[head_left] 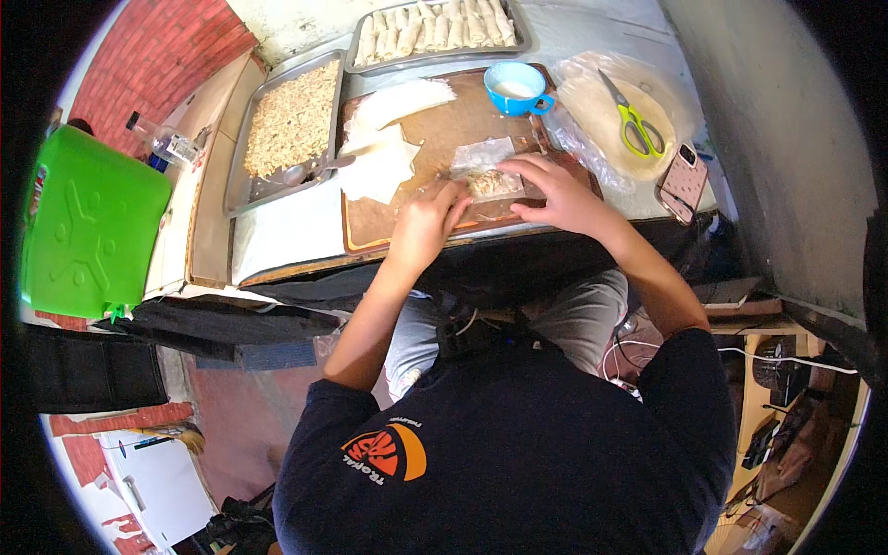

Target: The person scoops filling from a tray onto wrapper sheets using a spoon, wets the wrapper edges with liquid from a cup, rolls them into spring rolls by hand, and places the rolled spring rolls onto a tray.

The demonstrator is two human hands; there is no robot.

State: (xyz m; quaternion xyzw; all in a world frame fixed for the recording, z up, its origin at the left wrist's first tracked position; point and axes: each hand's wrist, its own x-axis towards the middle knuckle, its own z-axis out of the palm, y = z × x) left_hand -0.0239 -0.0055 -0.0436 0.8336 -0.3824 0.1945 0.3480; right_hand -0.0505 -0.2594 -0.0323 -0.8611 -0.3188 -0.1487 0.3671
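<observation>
A thin pale wrapper sheet [483, 154] lies on the brown board [444, 132], with chopped filling [488, 183] along its near part. My left hand [436, 211] is at the filling's left end, fingertips touching it, thumb and forefinger close together; whether they pinch the wrapper I cannot tell. My right hand [555, 191] is at the right end, thumb and fingers apart, fingertips by the wrapper's edge. Further left on the board are stacked loose wrappers [378, 163]. A blue cup [515, 89] with whitish liquid stands at the board's far right.
A metal tray of chopped filling [291, 118] with a spoon [295, 175] is at left; a tray of rolled wrappers [437, 31] stands behind. Right are green-handled scissors [633, 121] on bagged round wrappers [590, 111] and a phone [683, 184]. A green jerrycan [94, 222] stands far left.
</observation>
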